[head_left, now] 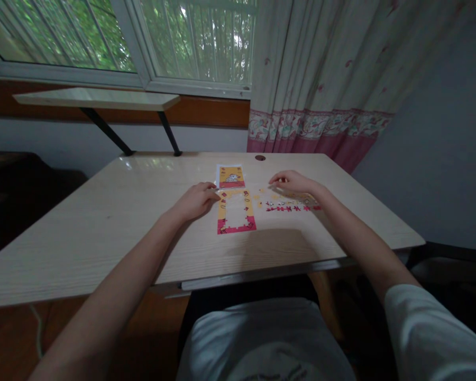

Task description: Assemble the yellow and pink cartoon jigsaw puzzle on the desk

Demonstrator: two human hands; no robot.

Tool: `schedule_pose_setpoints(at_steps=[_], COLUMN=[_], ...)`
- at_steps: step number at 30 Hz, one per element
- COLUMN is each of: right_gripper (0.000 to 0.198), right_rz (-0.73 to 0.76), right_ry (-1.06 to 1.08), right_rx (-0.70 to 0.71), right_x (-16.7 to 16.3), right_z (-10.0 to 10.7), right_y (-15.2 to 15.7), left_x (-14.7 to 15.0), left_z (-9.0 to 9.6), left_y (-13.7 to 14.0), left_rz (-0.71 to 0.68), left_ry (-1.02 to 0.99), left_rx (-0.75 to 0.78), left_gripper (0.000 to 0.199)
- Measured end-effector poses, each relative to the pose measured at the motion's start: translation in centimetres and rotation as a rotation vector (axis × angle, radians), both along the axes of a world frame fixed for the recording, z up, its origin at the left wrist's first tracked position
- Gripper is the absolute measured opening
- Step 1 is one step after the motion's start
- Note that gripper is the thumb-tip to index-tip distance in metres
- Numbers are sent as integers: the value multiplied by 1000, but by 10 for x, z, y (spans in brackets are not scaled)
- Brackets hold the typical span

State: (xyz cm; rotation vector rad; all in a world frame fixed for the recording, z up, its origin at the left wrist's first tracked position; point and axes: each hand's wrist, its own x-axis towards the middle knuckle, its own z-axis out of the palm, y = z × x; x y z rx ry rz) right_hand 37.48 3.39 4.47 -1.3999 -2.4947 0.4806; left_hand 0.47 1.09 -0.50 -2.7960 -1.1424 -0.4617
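Note:
A puzzle border (250, 223) in yellow and pink lies flat on the desk, its middle a bare pale area. Just behind it is a picture card (230, 178) showing a white figure on yellow and red. My left hand (198, 202) rests at the left side of both, fingertips apart at the border's upper left corner. Loose puzzle pieces (293, 208) in pink, white and yellow lie in rows to the right of the border. Over the yellow ones hovers my right hand (292, 182), fingers pinched together; what they hold is too small to make out.
The light wooden desk (103, 238) has a raised shelf (103, 98) on black legs at its back left. A round cable hole (260, 157) sits near the back edge. Behind are a barred window (198, 42) and a flowered curtain (301, 79).

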Motion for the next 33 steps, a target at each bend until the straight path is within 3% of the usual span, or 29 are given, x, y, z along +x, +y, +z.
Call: schedule_pose_setpoints(at_steps=[7,12,18,25,33], right_gripper=[23,24,28,25,23], right_rz=[-294,-417,-342,-125,36], right_ry=[107,189,157,26,-91], right_rx=[5,-32,-96,90,197], right_x=[78,95,71,29,-19], right_z=[-6,-21,-29,-34,-22], right_y=[-14,-23,-26,-28,-34], left_x=[-2,-3,-4,-4,-4], left_z=[-2,-5,-6,-7,-6], left_y=[1,4,8,8,6], left_rz=[-12,-18,-28,-42,-34], left_ry=[-47,-62,-45,-47,-68], left_rx=[-14,-30,-41,-25,-47], left_gripper=[35,36,38,38,38])
